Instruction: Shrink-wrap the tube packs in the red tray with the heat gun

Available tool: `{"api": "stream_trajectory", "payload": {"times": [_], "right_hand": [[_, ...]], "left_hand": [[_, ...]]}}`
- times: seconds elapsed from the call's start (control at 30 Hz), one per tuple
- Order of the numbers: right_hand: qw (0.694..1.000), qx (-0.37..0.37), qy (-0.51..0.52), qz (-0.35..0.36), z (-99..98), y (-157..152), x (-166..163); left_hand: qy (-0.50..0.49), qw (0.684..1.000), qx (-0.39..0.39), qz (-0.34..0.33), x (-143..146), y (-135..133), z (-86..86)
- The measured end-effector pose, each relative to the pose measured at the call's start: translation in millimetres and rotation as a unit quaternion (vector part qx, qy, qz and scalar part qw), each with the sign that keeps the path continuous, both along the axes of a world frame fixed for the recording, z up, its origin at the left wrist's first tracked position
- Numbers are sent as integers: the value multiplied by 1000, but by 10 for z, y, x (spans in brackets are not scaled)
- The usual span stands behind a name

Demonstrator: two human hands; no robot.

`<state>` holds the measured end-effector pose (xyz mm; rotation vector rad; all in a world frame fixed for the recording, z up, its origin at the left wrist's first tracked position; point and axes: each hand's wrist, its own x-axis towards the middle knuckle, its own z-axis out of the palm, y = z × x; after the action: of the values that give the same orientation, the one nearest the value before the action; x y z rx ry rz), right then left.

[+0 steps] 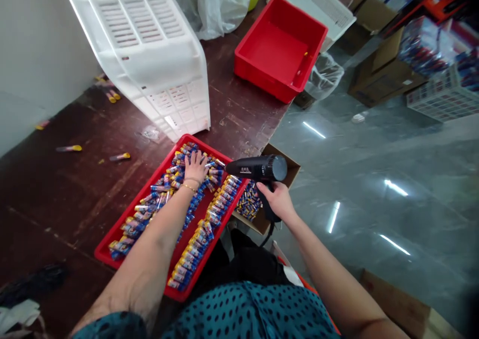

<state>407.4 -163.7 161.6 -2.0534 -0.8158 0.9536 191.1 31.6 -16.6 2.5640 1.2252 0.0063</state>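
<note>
My left hand [195, 165] lies flat, fingers spread, on small blue-and-yellow wrapped tubes [194, 249] laid in rows in a shallow red tray [108, 253] at the table's near edge. My right hand [279, 199] grips the handle of a black heat gun [258, 169]. The gun's nozzle points left over the far right corner of the tray, close to my left hand. A cardboard box [262, 222] with more of the tubes sits just under the gun, off the table's edge.
A large white plastic crate [149, 50] leans on the dark wooden table [75, 189] behind the tray. An empty red bin [280, 50] stands further back right. Loose tubes [119, 156] lie on the table at left. Cartons and baskets stand on the grey floor [374, 179].
</note>
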Motion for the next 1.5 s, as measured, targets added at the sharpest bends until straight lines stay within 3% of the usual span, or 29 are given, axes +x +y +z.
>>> {"api": "stream_trajectory", "payload": {"times": [0.07, 0.13, 0.23, 0.3, 0.4, 0.53, 0.63, 0.7, 0.83, 0.93, 1.03, 1.13, 1.2, 1.3, 1.4, 1.5], "right_hand": [[998, -21, 49, 21, 53, -63, -82], [988, -55, 129, 63, 97, -116, -200], [982, -27, 145, 119, 100, -132, -348], [987, 12, 99, 123, 52, -95, -392], [986, -1, 103, 128, -41, -26, -383], [980, 9, 127, 151, -94, 2, -338], [980, 33, 108, 164, -74, -6, -353], [974, 25, 112, 194, -47, -11, -383], [953, -33, 108, 281, -13, 0, -456], [967, -11, 44, 250, -29, 48, -480], [976, -8, 69, 207, -60, 140, -433], [982, -7, 47, 181, -86, 252, -317], [988, 2, -3, 152, -95, 304, -237], [991, 9, -23, 131, -94, 288, -206], [988, -8, 48, 146, -82, 165, -323], [981, -34, 106, 158, -67, 51, -484]], "left_hand": [[-16, 1000, -11, 8, -175, -10, 126], [-27, 998, -5, 56, -621, -231, 262], [-30, 981, 22, 191, -1422, -948, 390], [-30, 969, 13, 243, -1737, -1472, 364], [-40, 956, -23, 288, -1632, -1890, 160], [-81, 932, -65, 346, -856, -1712, -89], [-112, 913, -69, 386, -547, -1612, -62], [-109, 908, -38, 402, -656, -1770, 51], [-42, 921, 5, 388, -1299, -2413, 308], [-15, 943, -3, 333, -1554, -2664, 341], [-20, 985, -41, 169, -1354, -2416, 196], [-18, 998, -59, 16, -1069, -1798, 27], [-7, 999, -49, -2, -1081, -1346, -24], [11, 999, -30, 15, -1430, -891, -10], [5, 1000, -31, 4, -1726, -878, 37], [-17, 998, -63, 11, -1495, -1119, 10]]}}
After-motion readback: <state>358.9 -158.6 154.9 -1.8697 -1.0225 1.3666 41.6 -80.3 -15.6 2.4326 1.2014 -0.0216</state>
